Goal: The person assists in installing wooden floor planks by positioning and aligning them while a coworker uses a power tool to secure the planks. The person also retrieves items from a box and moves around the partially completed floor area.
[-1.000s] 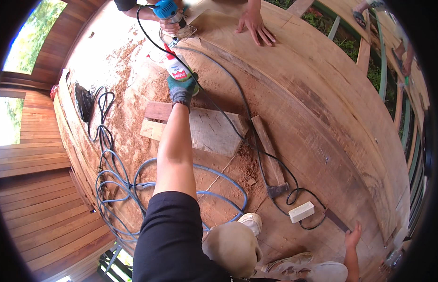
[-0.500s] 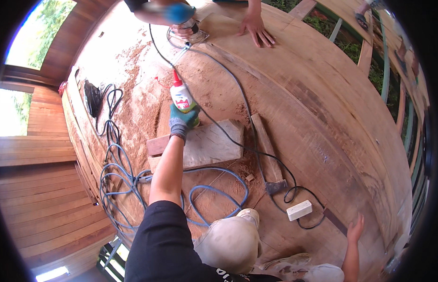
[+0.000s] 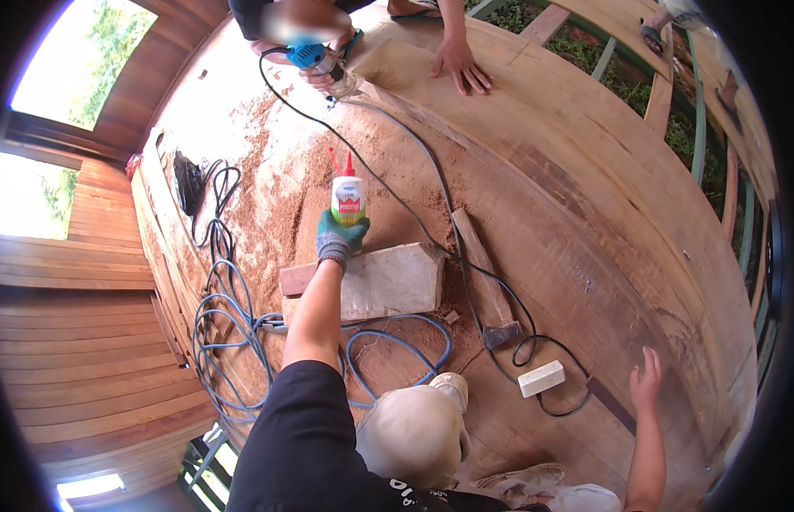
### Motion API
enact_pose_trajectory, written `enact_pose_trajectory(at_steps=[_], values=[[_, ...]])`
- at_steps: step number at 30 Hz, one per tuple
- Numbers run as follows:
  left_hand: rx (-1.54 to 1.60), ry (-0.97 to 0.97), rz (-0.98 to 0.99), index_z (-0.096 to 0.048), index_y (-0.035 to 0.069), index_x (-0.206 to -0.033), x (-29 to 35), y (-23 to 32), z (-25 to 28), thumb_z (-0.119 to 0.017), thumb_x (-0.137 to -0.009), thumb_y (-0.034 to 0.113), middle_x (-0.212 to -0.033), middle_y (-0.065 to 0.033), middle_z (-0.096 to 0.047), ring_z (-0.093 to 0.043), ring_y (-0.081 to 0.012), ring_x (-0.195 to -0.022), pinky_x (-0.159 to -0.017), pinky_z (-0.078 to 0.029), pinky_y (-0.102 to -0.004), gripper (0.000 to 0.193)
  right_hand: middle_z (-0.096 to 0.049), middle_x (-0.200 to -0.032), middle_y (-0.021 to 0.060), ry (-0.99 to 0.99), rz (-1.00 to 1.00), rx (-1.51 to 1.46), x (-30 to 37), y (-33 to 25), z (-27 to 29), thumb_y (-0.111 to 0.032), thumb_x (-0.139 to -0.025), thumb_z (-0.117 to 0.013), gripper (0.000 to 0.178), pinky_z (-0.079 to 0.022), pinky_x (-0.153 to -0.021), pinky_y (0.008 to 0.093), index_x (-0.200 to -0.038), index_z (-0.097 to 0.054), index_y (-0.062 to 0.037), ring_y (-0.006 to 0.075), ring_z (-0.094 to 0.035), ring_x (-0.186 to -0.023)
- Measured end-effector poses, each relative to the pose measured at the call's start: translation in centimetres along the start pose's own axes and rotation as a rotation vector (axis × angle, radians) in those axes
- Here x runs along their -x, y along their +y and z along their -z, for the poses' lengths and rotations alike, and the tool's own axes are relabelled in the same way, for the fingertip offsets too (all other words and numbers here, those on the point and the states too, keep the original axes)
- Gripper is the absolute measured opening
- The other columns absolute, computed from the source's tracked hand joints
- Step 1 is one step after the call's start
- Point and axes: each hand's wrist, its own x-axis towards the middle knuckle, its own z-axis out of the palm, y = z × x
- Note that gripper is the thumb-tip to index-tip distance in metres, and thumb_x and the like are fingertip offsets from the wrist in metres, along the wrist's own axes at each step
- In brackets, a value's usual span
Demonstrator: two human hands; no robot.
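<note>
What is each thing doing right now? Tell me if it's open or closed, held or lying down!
Glue bottle: upright, red cap on, held.
Left hand: gloved, shut on the glue bottle.
Right hand: bare, open, holding nothing.
Wood block: lying flat.
Hammer: lying flat on the boards.
Blue hose: loosely coiled.
Power tool: held by another person.

A woodworking site in a half-built timber building: the floor (image 3: 585, 222) is broad raw planks dusted with reddish sawdust (image 3: 278, 196), and open joists (image 3: 670, 94) at the far edge show grass below. Blue hose (image 3: 235, 333) and a black power cable (image 3: 414, 196) trail across the boards, a hammer (image 3: 486, 282) lies beside a cut wood block (image 3: 388, 282), and another person runs a blue power tool (image 3: 316, 58)
</note>
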Motion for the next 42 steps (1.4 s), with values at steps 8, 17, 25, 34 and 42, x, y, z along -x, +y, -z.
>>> enact_pose_trajectory(at_steps=[8,17,25,34,42], values=[[-0.135,0.112,0.154,-0.058,0.001,-0.114,2.2,-4.6,1.6,-0.084,-0.064,0.046,-0.105,-0.0212,-0.070,-0.069,-0.0359,-0.098,-0.086,-0.054,-0.0424,0.072,-0.056,-0.131,0.0224,0.003,0.008,0.000,1.0,1.5,0.2,0.001,-0.079,-0.059,0.050,-0.042,-0.105,0.0438,-0.130,-0.056,0.0001,0.0405,-0.053,-0.123],[-0.182,0.170,0.323,-0.059,0.001,-0.117,5.9,-12.6,4.8,-0.083,-0.063,0.046,-0.108,-0.0221,-0.069,-0.068,-0.0358,-0.101,-0.088,-0.054,-0.0430,0.074,-0.058,-0.127,0.0247,-0.059,-0.070,-0.107,1.3,1.2,0.2,0.000,-0.080,-0.059,0.047,-0.045,-0.101,0.0448,-0.127,-0.058,0.0001,0.0432,-0.056,-0.117],[-0.414,0.195,0.636,-0.051,0.002,-0.134,7.6,-14.0,6.7,-0.075,-0.067,0.063,-0.130,-0.0235,-0.061,-0.059,-0.0382,-0.121,-0.101,-0.047,-0.0460,0.093,-0.060,-0.124,0.0244,-0.099,0.073,-0.072,2.0,1.4,0.3,0.000,-0.081,-0.059,0.045,-0.048,-0.097,0.0455,-0.126,-0.059,0.0002,0.0428,-0.058,-0.114],[-0.574,0.398,-0.196,-0.057,0.001,-0.126,10.3,-4.2,5.7,-0.062,-0.088,0.046,-0.119,-0.0245,-0.063,-0.060,-0.0407,-0.112,-0.097,-0.047,-0.0470,0.060,-0.064,-0.116,0.0239,-0.012,0.065,-0.209,1.2,2.8,-1.0,0.001,-0.081,-0.059,0.044,-0.051,-0.090,0.0437,-0.125,-0.060,0.0005,0.0391,-0.064,-0.101],[-0.262,-0.770,-1.145,-0.070,0.013,-0.096,25.2,19.5,-6.5,-0.065,-0.082,0.020,-0.093,-0.0138,-0.069,-0.065,-0.0369,-0.089,-0.076,-0.053,-0.0466,0.016,-0.065,-0.110,0.0220,0.072,-0.103,-0.267,5.7,5.2,-2.5,0.001,-0.081,-0.059,0.043,-0.052,-0.084,0.0411,-0.123,-0.061,0.0009,0.0345,-0.065,-0.093]])
